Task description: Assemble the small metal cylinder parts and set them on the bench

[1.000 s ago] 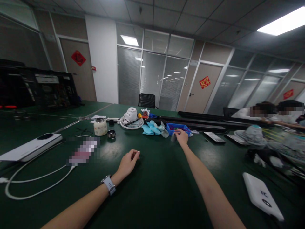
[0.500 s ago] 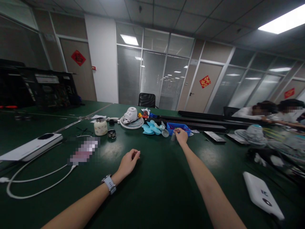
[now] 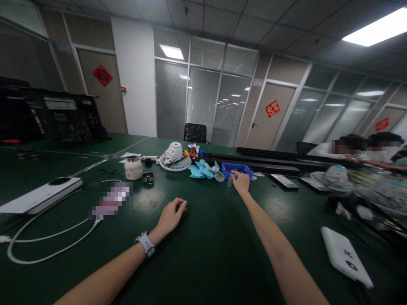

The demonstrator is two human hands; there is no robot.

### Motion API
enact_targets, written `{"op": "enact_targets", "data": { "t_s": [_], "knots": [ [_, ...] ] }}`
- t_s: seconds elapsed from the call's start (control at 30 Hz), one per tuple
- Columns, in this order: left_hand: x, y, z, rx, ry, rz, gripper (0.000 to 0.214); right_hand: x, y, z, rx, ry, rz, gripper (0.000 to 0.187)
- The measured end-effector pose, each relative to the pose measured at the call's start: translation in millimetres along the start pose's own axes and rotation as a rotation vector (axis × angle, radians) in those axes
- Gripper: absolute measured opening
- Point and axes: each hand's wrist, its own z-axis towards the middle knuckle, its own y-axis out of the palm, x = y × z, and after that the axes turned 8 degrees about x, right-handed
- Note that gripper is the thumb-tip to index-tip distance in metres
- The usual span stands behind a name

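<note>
My left hand (image 3: 173,213) rests on the green table (image 3: 203,254), fingers loosely curled with the thumb against them; nothing shows in it. A pale watch (image 3: 146,244) is strapped on that wrist. Farther out, my right hand (image 3: 241,182) is at the near side of a blue plastic tray (image 3: 226,170), its fingers stretched toward the rim. A small grey cylinder (image 3: 229,182) stands upright close beside the fingertips; whether they touch it is unclear. Thin coloured items in the tray are partly hidden. Left of the tray lie light-blue fan blades (image 3: 201,170).
A white fan body with its grille (image 3: 174,162), a cream flask (image 3: 133,169) and a black cup-like lid (image 3: 148,178) stand left. A cabled phone (image 3: 111,201) and white device (image 3: 44,195) lie nearer. Right are a white device (image 3: 346,256) and two people (image 3: 345,148). Long black bars (image 3: 270,159) lie behind.
My right hand's fingers have shifted from a pinch above the grey cylinder to a more stretched pose by the tray. My left hand stays put; the view has shifted slightly.
</note>
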Motion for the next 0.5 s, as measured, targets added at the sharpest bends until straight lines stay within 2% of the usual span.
{"op": "enact_targets", "data": {
  "t_s": [0.07, 0.13, 0.23, 0.33, 0.5],
  "knots": [
    [1.5, -0.7, -0.4, -0.002, -0.003, 0.005, 0.043, 8.2, 0.2, -9.9, 0.102, -0.005, -0.008, 0.041],
    [1.9, -0.5, -0.4, 0.004, 0.002, 0.002, 0.042, 19.6, 1.6, -21.6, 0.160, 0.065, -0.006, 0.055],
    [1.0, 0.7, 0.1, 0.003, 0.014, -0.005, 0.041, 37.1, 5.2, -35.9, 0.044, 0.237, 0.035, 0.071],
    [-0.6, 1.6, 0.6, 0.000, 0.024, -0.001, 0.040, 48.8, 7.8, -40.4, -0.063, 0.355, 0.134, 0.064],
    [-5.7, 3.6, 1.7, 0.000, 0.044, 0.008, 0.036, 55.9, 2.6, -37.6, -0.058, 0.444, 0.262, 0.042]
  ]
}}
